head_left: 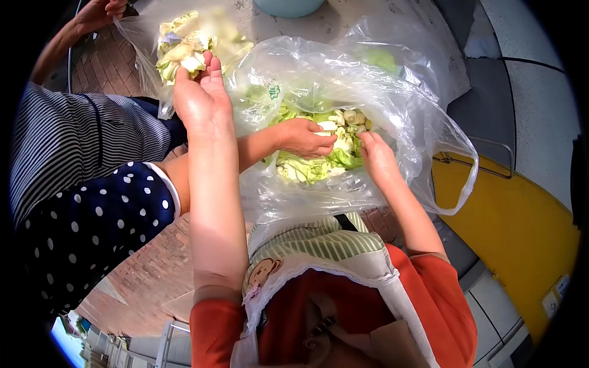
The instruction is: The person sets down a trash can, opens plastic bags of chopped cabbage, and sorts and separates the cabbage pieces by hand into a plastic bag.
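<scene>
My left hand point(204, 98) reaches far forward, palm up and fingers apart, against a heap of torn cabbage leaves point(179, 52) in a clear plastic bag. The leaves touch its fingertips. My right hand point(378, 158) is inside a large clear plastic bag point(319, 67), its fingers drawn together at the edge of the chopped cabbage point(307, 168). What those fingertips pinch is hidden. A co-worker's hand point(307, 138) lies over the same cabbage, between my two arms. Paler chunks point(354, 116) sit at the far side of that bag.
At the top left is another hand point(115, 7) by the bag's edge. A light-blue basin point(288, 6) stands at the top. The co-worker's polka-dot sleeve point(104, 214) is close at left. A yellow panel point(509, 227) stands at right; brick paving point(159, 264) lies below.
</scene>
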A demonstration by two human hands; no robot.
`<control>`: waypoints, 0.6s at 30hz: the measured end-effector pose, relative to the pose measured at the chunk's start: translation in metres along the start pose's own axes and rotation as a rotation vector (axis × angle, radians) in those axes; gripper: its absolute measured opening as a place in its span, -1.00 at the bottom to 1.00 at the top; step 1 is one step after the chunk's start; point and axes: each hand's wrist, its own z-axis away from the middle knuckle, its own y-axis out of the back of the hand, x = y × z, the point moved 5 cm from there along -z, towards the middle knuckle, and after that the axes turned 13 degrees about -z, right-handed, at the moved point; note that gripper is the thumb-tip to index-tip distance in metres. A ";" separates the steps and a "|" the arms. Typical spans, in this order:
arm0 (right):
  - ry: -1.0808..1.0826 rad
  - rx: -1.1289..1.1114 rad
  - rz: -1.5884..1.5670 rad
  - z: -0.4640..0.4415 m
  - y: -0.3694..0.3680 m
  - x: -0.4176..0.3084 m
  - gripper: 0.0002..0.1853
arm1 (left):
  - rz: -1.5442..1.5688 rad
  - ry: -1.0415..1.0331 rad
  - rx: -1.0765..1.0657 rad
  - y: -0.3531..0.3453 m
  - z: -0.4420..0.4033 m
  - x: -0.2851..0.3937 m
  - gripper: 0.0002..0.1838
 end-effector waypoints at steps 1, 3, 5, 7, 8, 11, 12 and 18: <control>0.007 -0.016 0.041 -0.005 -0.003 0.009 -0.66 | 0.037 -0.009 0.021 0.004 -0.008 -0.010 -0.63; -0.062 -0.063 0.052 -0.007 -0.001 0.020 -0.67 | 0.029 -0.009 0.039 0.007 -0.014 -0.024 -0.58; -0.118 -0.079 0.017 -0.005 0.006 0.018 -0.63 | 0.013 -0.017 0.054 0.006 -0.014 -0.028 -0.53; -0.245 -0.149 0.143 -0.004 0.000 0.037 -0.61 | -0.280 -0.118 0.107 -0.011 0.002 -0.006 -0.43; -0.365 -0.219 0.272 -0.001 -0.004 0.048 -0.59 | -0.397 -0.243 -0.001 -0.021 0.019 0.006 -0.30; -0.387 -0.240 0.404 0.009 -0.007 0.056 -0.55 | -0.562 -0.494 -0.382 -0.054 0.101 0.014 -0.50; -0.392 -0.238 0.428 0.010 -0.004 0.057 -0.56 | -0.629 -0.513 -0.556 -0.059 0.131 0.005 -0.57; -0.286 -0.047 0.141 0.004 0.016 0.042 -0.56 | -1.343 -0.334 -1.406 0.027 0.232 -0.139 -0.54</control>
